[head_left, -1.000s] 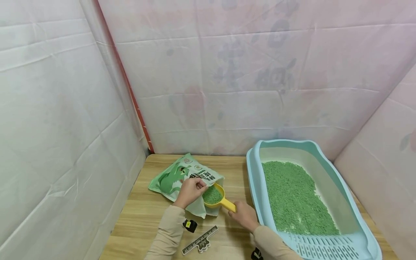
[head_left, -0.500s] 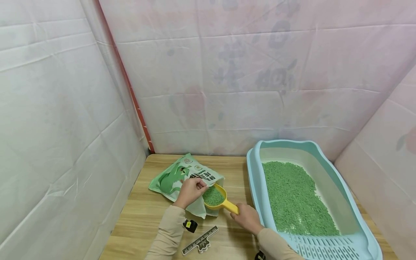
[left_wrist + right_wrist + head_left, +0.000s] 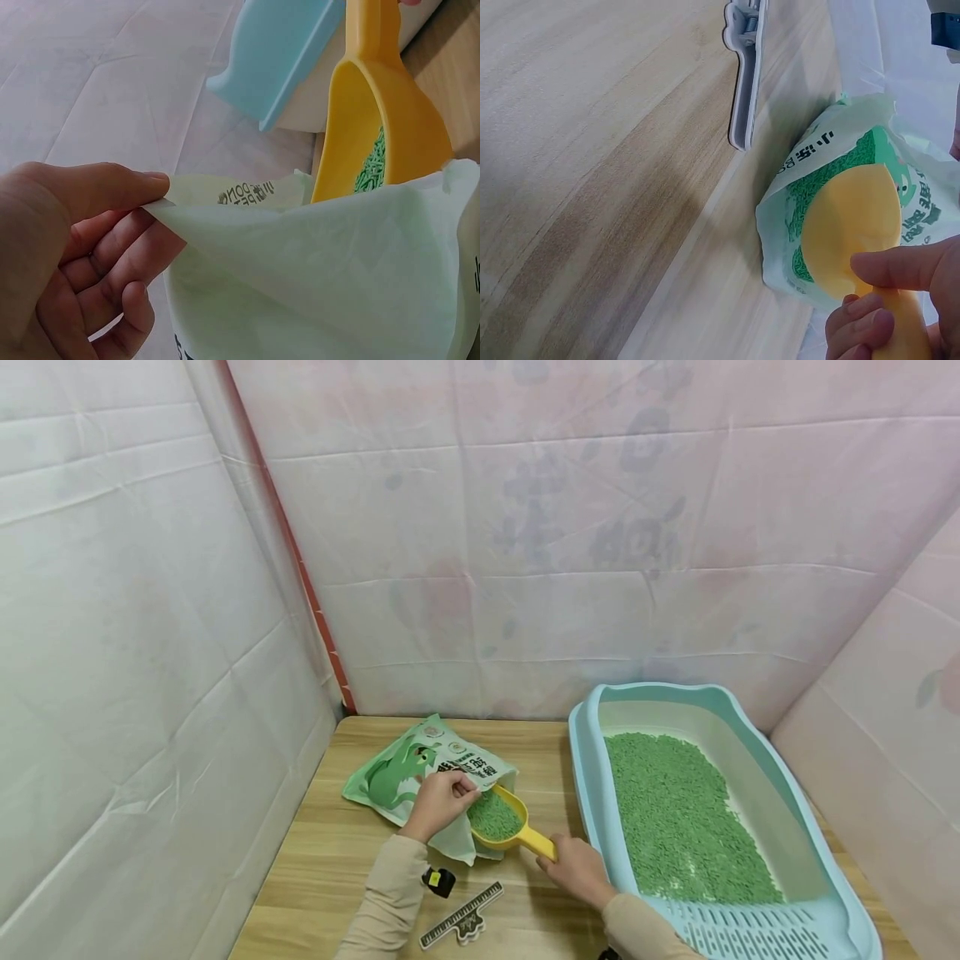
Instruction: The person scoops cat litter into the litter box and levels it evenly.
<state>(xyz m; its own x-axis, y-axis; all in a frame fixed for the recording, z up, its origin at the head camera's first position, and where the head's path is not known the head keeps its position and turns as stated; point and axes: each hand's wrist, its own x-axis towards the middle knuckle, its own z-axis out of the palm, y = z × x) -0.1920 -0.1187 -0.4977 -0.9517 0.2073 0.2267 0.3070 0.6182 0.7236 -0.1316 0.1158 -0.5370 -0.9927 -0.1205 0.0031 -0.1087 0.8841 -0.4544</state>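
- On the counter (image 3: 307, 885), left of the tray: green-and-white bag (image 3: 397, 777) lying flat, mouth facing right, printed with a green cartoon figure and dark lettering.
- Hands, left hand (image 3: 437, 803): thumb and index pinching the upper edge of the bag mouth, lifted clear of the lower edge; remaining fingers loosely curled beneath, nothing in them.
- Hands, right hand (image 3: 576, 867): fingers wrapped round the handle of the yellow scoop (image 3: 537, 842), thumb lying where handle meets bowl.
- Scoop position: bowl at the bag mouth, front end under the upper edge, handle end outside. Bowl carries green pellets (image 3: 495, 817); more visible inside the bag behind it, right wrist view.
- Light blue tray (image 3: 609, 827) on the right side, slotted front ledge, pellet layer (image 3: 682, 818) across most of its floor.
- Black-and-white clip (image 3: 462, 915) near the front, between the forearms.
- Pale cloth (image 3: 487, 527) behind.
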